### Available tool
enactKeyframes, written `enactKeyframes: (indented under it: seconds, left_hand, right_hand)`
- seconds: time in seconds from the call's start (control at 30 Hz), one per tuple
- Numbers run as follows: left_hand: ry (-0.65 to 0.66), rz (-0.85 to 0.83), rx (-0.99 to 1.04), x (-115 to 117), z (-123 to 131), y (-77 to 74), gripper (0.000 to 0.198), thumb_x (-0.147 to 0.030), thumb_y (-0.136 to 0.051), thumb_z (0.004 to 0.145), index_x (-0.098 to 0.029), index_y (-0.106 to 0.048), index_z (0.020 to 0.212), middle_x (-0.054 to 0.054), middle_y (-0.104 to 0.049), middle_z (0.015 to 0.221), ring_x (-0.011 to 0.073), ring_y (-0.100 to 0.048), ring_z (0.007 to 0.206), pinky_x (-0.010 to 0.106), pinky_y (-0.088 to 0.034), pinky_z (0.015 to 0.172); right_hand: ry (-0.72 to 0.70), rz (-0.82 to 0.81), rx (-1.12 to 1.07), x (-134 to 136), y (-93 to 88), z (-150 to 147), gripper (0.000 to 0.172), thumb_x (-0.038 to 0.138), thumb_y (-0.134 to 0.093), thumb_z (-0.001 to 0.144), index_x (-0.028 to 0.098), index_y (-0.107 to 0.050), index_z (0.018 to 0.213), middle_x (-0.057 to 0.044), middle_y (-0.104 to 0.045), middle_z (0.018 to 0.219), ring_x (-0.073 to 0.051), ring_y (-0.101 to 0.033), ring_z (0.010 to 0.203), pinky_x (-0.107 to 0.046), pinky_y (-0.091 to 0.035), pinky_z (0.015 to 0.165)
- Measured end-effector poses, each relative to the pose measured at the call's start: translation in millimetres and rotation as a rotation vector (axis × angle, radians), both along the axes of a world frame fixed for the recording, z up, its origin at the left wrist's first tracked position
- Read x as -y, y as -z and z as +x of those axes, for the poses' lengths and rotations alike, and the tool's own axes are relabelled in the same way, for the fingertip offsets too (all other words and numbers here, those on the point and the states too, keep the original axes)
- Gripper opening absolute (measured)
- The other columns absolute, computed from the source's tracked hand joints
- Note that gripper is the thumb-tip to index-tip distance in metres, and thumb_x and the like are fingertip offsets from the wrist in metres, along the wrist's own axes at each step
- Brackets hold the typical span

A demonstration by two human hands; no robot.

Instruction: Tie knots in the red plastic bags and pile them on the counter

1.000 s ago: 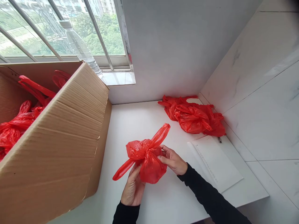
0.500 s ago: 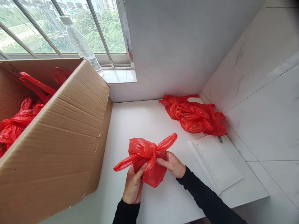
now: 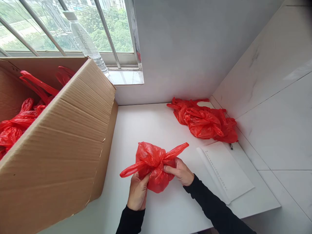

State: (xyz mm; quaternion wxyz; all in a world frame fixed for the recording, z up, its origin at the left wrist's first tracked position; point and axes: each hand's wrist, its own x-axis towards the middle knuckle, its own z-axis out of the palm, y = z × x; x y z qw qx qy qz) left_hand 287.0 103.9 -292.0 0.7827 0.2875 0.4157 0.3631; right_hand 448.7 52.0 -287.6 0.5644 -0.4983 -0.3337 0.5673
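Note:
A red plastic bag (image 3: pixel 158 180), knotted at the top with two handle ends sticking out left and right, is held above the white table (image 3: pixel 136 123). My left hand (image 3: pixel 138 191) grips its lower left side, the thumb lying on the front. On the right side my right hand (image 3: pixel 181 172) pinches it, thumb in front near the knot and fingers behind. What the bag contains is hidden. More red plastic bags (image 3: pixel 202 120) lie heaped at the back right of the table.
At the left stands a large open cardboard box (image 3: pixel 63 139) with red bags (image 3: pixel 18 125) inside. A clear bottle (image 3: pixel 85 40) stands on the windowsill (image 3: pixel 126 77). White paper (image 3: pixel 226 170) lies right of my hands, below the tiled wall (image 3: pixel 275 123).
The bag has tipped slightly in my hands and its body looks more bunched, with the right handle end shifted right. Both hands keep their hold. The view has moved a little.

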Motion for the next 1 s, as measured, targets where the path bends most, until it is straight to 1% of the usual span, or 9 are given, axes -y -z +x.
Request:
enactKeyframes:
  seconds: [0.2,0.27,0.37,0.43,0.6,0.67,0.77,0.87,1.0]
  left_hand:
    - [0.018,-0.073,0.006,-2.6,-0.5,2.4,0.041,-0.039,-0.075,0.076,-0.018,-0.072,0.112,0.009,-0.076,0.104,0.0288,-0.069,0.100,0.038,-0.053,0.086]
    - [0.011,-0.078,0.015,-3.1,-1.5,2.6,0.041,-0.037,-0.076,0.076,-0.020,-0.071,0.112,0.007,-0.076,0.106,0.0279,-0.070,0.098,0.038,-0.053,0.086]
    - [-0.020,-0.043,-0.005,-3.6,-2.2,1.9,0.042,-0.028,-0.079,0.071,-0.019,-0.071,0.111,0.007,-0.076,0.106,0.0282,-0.069,0.098,0.039,-0.052,0.088]
    - [-0.012,-0.012,-0.014,-4.1,-2.1,0.2,0.043,-0.024,-0.080,0.069,-0.019,-0.071,0.111,0.007,-0.076,0.104,0.0287,-0.069,0.098,0.039,-0.052,0.088]
    - [0.117,-0.002,-0.001,-4.9,-0.7,-5.3,0.039,-0.031,-0.080,0.072,-0.015,-0.073,0.107,0.011,-0.076,0.099,0.0322,-0.069,0.099,0.041,-0.053,0.087]
    - [0.110,0.010,-0.005,-4.8,0.1,-5.2,0.037,-0.034,-0.079,0.073,-0.015,-0.075,0.105,0.011,-0.077,0.098,0.0334,-0.069,0.099,0.042,-0.053,0.085]
    - [0.094,0.019,-0.025,-4.8,1.0,-2.4,0.037,-0.034,-0.078,0.074,-0.016,-0.075,0.106,0.010,-0.077,0.098,0.0331,-0.069,0.100,0.040,-0.054,0.084]
    - [0.105,-0.037,-0.006,-3.8,1.1,-0.6,0.039,-0.036,-0.077,0.076,-0.016,-0.074,0.109,0.011,-0.076,0.104,0.0329,-0.068,0.105,0.040,-0.054,0.086]
    - [0.153,-0.057,0.044,0.7,1.3,-3.4,0.050,-0.040,-0.076,0.078,-0.022,-0.065,0.124,0.012,-0.069,0.123,0.0341,-0.063,0.115,0.043,-0.054,0.091]
  right_hand:
    - [0.037,-0.009,0.023,0.6,4.7,-0.5,0.027,0.039,-0.072,0.081,0.021,-0.072,0.101,-0.005,-0.073,0.097,-0.026,-0.067,0.095,-0.043,-0.050,0.092]
    - [0.033,-0.002,0.057,0.5,4.1,-0.5,0.024,0.038,-0.072,0.082,0.021,-0.072,0.099,-0.005,-0.073,0.096,-0.027,-0.066,0.096,-0.043,-0.050,0.090]
    - [-0.004,0.017,0.060,0.0,2.8,-1.4,0.024,0.037,-0.070,0.083,0.022,-0.072,0.103,-0.005,-0.073,0.100,-0.027,-0.066,0.098,-0.043,-0.050,0.092]
    - [-0.016,0.029,0.059,-0.4,2.5,-2.2,0.026,0.037,-0.070,0.084,0.023,-0.072,0.105,-0.005,-0.073,0.101,-0.026,-0.067,0.097,-0.044,-0.050,0.093]
    - [0.025,0.041,0.090,-0.3,1.4,-0.3,0.019,0.035,-0.072,0.083,0.022,-0.073,0.096,-0.004,-0.074,0.098,-0.026,-0.067,0.095,-0.043,-0.051,0.090]
    - [0.014,0.036,0.095,0.7,-0.1,1.3,0.018,0.037,-0.070,0.084,0.022,-0.072,0.094,-0.004,-0.073,0.097,-0.025,-0.067,0.095,-0.042,-0.051,0.091]
    - [-0.005,0.027,0.073,2.0,-1.2,1.3,0.022,0.041,-0.067,0.087,0.022,-0.071,0.097,-0.005,-0.073,0.098,-0.025,-0.067,0.096,-0.043,-0.050,0.092]
    - [0.022,0.014,0.034,0.9,1.9,-1.8,0.027,0.043,-0.065,0.089,0.021,-0.071,0.103,-0.006,-0.073,0.101,-0.025,-0.067,0.096,-0.043,-0.050,0.093]
    - [0.117,0.037,0.011,-1.8,5.6,-4.3,0.030,0.043,-0.062,0.091,0.020,-0.069,0.110,-0.007,-0.073,0.104,-0.024,-0.067,0.097,-0.042,-0.050,0.095]
